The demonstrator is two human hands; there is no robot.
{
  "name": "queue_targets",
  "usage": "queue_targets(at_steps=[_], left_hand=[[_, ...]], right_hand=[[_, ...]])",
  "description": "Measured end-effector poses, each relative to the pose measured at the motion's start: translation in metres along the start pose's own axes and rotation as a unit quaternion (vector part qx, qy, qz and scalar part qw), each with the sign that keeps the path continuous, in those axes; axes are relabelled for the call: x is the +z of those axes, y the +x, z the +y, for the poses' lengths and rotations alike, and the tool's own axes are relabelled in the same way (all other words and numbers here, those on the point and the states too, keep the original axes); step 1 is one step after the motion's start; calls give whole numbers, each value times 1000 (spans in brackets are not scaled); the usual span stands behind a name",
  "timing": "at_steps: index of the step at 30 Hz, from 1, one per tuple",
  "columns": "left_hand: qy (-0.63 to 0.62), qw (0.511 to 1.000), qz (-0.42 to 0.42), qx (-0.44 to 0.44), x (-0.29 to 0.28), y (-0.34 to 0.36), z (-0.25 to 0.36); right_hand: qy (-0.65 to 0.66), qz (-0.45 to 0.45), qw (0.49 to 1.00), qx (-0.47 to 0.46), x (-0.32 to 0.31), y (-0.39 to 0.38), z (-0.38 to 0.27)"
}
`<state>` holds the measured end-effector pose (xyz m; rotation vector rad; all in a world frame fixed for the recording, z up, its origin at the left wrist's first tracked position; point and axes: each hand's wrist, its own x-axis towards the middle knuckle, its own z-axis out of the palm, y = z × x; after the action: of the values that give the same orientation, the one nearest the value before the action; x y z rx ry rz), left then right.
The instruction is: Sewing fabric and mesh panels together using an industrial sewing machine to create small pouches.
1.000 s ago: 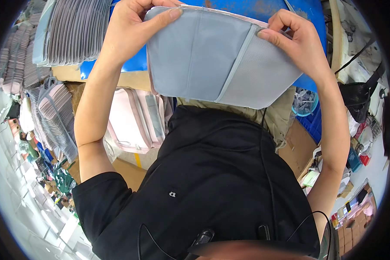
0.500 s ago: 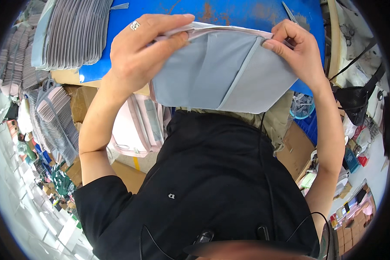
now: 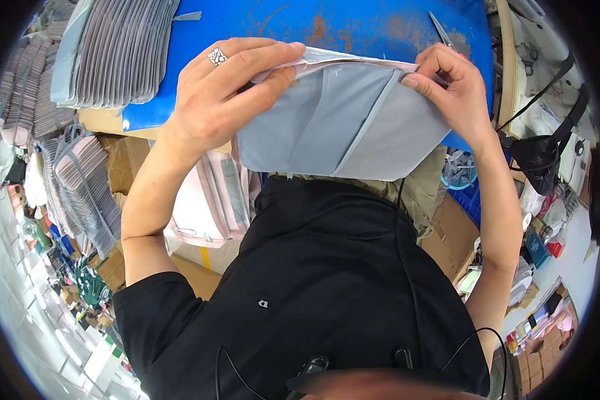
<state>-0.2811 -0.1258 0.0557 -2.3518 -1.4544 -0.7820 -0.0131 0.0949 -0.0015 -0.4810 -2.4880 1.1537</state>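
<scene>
A grey fabric panel (image 3: pixel 333 123) with a stitched diagonal strip hangs between my two hands at the near edge of the table. Its upper edge shows pale pink and white layers. My left hand (image 3: pixel 230 87), with a ring on one finger, pinches that edge near the left corner, thumb on the near side. At the right end of the same edge, my right hand (image 3: pixel 450 87) grips the panel between thumb and curled fingers. The panel's lower edge hangs in front of my waist. Its far side is hidden from me.
The blue tabletop (image 3: pixel 380 27) has rusty stains. A tall stack of grey and pink fabric pieces (image 3: pixel 120 53) stands at its left. Scissors (image 3: pixel 440 30) lie beyond my right hand. White and pink panels (image 3: pixel 210 197) are below the table, left; a black bag (image 3: pixel 540 153) hangs right.
Both hands and the panel have come slightly lower in the picture, toward me. The grip at both ends is the same.
</scene>
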Motion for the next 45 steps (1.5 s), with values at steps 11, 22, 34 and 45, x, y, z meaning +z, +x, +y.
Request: queue_targets(at_steps=[11, 22, 34, 45], left_hand=[[-214, 929, 44, -298, 10, -7, 1], [-249, 864, 70, -431, 16, -19, -5], [-251, 868, 83, -419, 21, -17, -6], [-245, 878, 85, -402, 25, -13, -6]], right_hand=[[22, 16, 1000, -3, 4, 5, -10], [27, -80, 993, 83, -22, 8, -23], [58, -40, 991, 118, -22, -1, -17], [28, -55, 998, 4, -22, 19, -40]])
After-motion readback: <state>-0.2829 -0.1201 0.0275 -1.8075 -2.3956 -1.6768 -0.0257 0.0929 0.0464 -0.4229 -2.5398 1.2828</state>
